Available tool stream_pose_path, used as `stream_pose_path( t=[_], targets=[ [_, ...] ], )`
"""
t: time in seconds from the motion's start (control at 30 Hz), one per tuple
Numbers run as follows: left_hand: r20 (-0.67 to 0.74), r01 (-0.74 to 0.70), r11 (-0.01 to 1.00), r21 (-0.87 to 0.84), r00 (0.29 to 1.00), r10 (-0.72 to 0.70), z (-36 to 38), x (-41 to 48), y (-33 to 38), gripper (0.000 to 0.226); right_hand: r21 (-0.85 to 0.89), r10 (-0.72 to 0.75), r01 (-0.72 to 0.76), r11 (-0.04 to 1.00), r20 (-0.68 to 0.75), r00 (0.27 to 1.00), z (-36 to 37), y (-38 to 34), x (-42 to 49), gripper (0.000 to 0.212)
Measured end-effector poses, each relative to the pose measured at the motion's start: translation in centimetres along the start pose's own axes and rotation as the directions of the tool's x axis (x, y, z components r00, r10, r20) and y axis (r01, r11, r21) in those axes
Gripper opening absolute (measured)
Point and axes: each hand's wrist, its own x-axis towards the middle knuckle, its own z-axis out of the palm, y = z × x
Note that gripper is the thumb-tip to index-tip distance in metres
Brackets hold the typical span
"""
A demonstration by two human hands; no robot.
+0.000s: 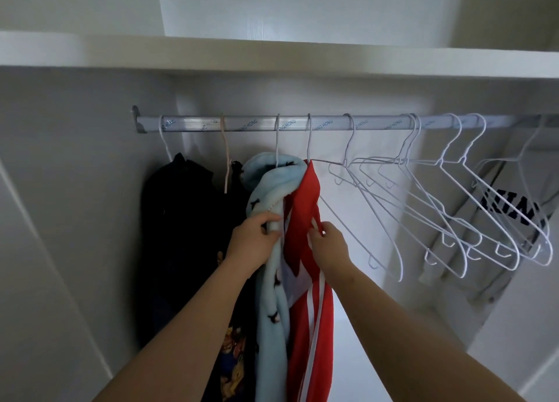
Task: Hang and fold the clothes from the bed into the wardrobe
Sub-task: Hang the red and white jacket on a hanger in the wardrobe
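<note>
Arms come in bare from the bottom, both stretched up and forward into the wardrobe (pixel 75 174). The left arm comes from low on the left and the right arm from low on the right, so they point in toward each other.

The left grip (pixel 252 241) is closed on the light blue fluffy top (pixel 272 295). Its fingers curl round a thick fold of the cloth, with the back of the hand facing the camera. The right grip (pixel 328 247) is just beside it. It pinches the edge of the red top (pixel 307 195) between thumb and fingertips, with the wrist bent a little.

The blue top and the red top hang side by side and touch. The red one has white stripes lower down. Left of the blue top hang a dark piece with bright pictures (pixel 233 356) and a black top (pixel 181 220).

All of these hang from the grey rail (pixel 257 123). Further right on the rail hang many white wire hangers (pixel 440 162) with nothing on them, all tilted. Behind them is a white shirt with dark letters (pixel 511 208). Above the rail sits a white shelf (pixel 272 56).
</note>
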Motion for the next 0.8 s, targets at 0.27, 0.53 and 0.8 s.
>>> stream_pose_path(
  t=[0.27, 0.53, 0.8],
  targets=[
    [-0.055, -0.25, 0.736, 0.629, 0.93, 0.362, 2.4, -4.3, 0.9, 0.026, 0.156, 0.058, -0.05, 0.987, -0.046, 0.997, -1.6, 2.3, -4.7, 0.02],
    [0.218, -0.284, 0.956, 0.068, 0.94, 0.264, 10.8, -10.4, 2.0, 0.014, 0.36, 0.358, -0.271, 0.893, -0.203, 0.911, -8.5, 8.3, -13.1, 0.01],
    [0.717, -0.019, 0.999, -0.04, 0.696, 0.042, 20.2, -25.6, 1.9, 0.014, 0.57, 0.65, -0.38, 0.728, -0.399, 0.647, -17.1, 16.7, -29.9, 0.005]
  ],
)
